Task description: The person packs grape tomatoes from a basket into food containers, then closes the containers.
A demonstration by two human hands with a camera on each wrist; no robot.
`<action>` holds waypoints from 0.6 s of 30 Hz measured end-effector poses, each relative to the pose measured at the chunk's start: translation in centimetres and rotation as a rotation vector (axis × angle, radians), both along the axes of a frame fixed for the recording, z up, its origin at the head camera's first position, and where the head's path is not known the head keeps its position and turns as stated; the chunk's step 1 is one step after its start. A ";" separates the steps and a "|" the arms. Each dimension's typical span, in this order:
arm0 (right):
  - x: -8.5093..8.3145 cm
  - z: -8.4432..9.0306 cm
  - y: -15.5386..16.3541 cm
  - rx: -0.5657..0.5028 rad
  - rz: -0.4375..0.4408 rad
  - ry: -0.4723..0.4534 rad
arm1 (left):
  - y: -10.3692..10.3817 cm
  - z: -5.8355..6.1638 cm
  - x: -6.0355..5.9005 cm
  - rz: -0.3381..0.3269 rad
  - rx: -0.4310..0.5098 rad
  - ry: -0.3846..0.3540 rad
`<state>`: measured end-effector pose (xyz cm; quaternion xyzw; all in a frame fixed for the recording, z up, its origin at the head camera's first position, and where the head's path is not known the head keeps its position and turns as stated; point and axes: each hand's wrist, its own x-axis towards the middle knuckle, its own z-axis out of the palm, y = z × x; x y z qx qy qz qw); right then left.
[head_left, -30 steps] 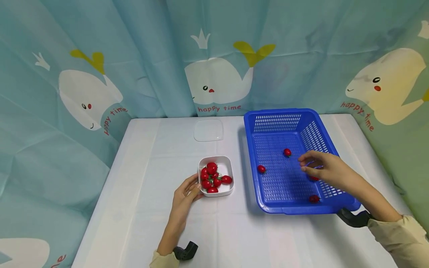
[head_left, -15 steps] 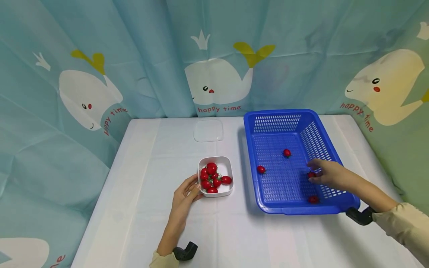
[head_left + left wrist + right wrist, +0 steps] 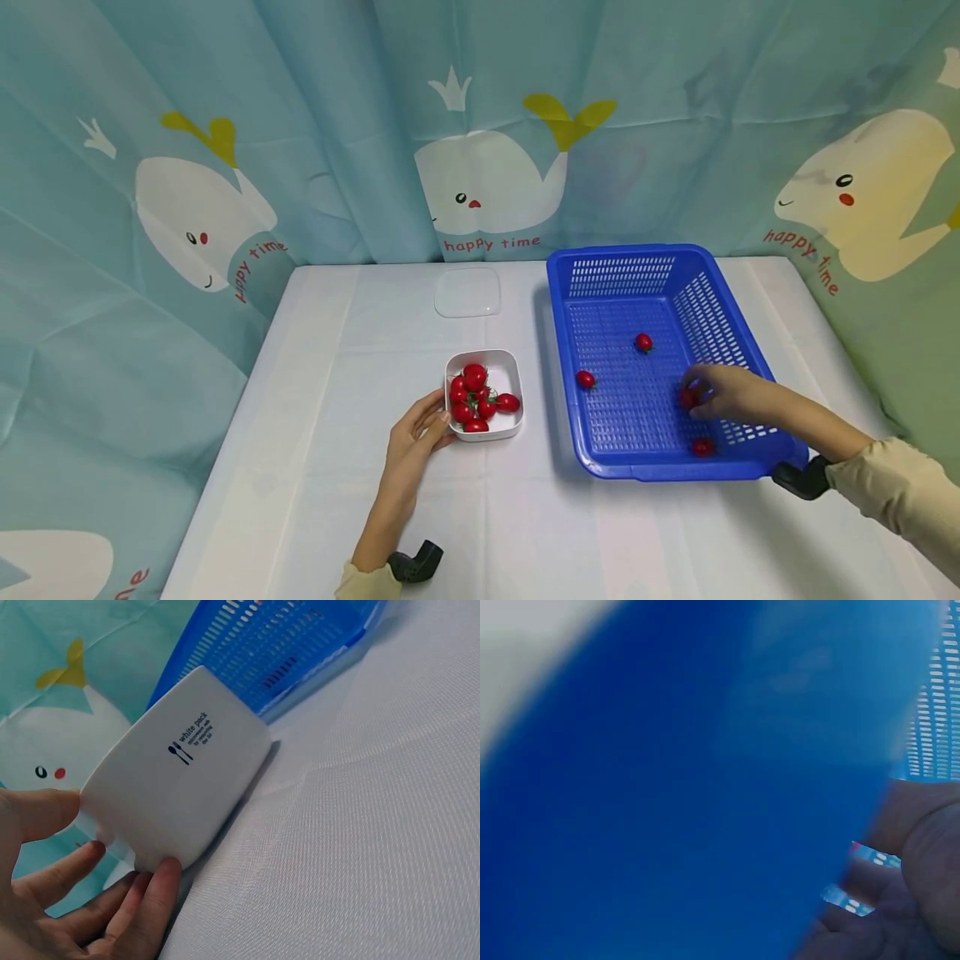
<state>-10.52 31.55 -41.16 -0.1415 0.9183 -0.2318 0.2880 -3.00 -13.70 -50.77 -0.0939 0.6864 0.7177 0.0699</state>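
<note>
A small white bowl (image 3: 507, 363) full of red cherry tomatoes (image 3: 475, 395) sits mid-table. My left hand (image 3: 415, 433) holds its near-left corner, thumb and fingers curled against the bowl's wall (image 3: 180, 802). To the right stands a blue plastic basket (image 3: 622, 257) with several loose cherry tomatoes. My right hand (image 3: 723, 393) reaches over the near rim and pinches one tomato (image 3: 687, 397) on the basket floor. The right wrist view is mostly blurred blue basket wall (image 3: 667, 795), with fingers (image 3: 922, 847) at the lower right.
A clear plastic lid (image 3: 467, 292) lies at the back of the white table (image 3: 337, 500). Other tomatoes lie in the basket at the back (image 3: 643, 342), left (image 3: 585, 379) and near rim (image 3: 702, 447). A whale-print curtain (image 3: 300, 125) closes off the back and sides.
My right hand has dropped from above the basket's middle to its floor near the right wall and closed its fingers round a tomato. The left hand has stayed on the bowl.
</note>
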 end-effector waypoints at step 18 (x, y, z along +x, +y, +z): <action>0.5 -1.0 0.5 -0.147 0.048 -0.179 | 0.1 0.1 0.0 0.001 -0.006 -0.012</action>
